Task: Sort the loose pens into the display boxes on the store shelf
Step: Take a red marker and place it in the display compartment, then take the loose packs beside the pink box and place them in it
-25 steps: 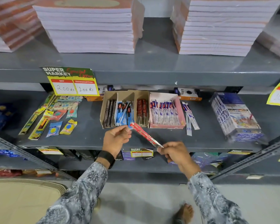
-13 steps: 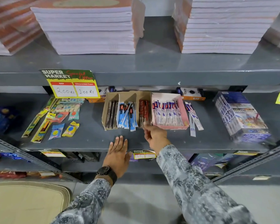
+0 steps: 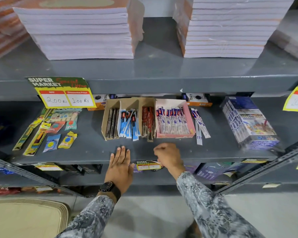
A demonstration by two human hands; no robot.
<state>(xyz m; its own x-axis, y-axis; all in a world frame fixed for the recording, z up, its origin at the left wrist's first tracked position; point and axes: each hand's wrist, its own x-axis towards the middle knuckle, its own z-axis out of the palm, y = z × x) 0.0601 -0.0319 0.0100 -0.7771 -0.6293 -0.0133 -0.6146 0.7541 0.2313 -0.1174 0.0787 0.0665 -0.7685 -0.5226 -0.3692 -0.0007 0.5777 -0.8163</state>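
Several loose pens (image 3: pixel 200 125) lie on the grey shelf (image 3: pixel 162 148) just to the right of the pink display box (image 3: pixel 190 117), touching or nearly touching its side wall. From the single head view we see they are flat white sleeves with blue and red print, matching the packets standing in rows inside that box. To the left stands the brown cardboard box (image 3: pixel 108 117) with three compartments: dark pens at the left, blue packets (image 3: pixel 129 124) in the middle, red packets (image 3: pixel 148 121) at the right, one of these jutting out past the front edge.

We judge the loose pens to be light and fairly stiff along their length, with slick wrappers that could slide against one another; they lie overlapped, so a pinch across the middle of one sleeve, or a lift from its near end, looks the safest hold.

Our left hand (image 3: pixel 120 166) rests flat on the front of the shelf, fingers spread and straight, with nothing in its grip. Our right hand (image 3: pixel 169 157) hovers over the shelf edge below the red compartment; its fingers are loosely curled, and it is somewhat blurred, so we cannot tell for sure whether that grip is empty, though nothing shows in it. It is well apart from the loose pens, which are not yet sorted.
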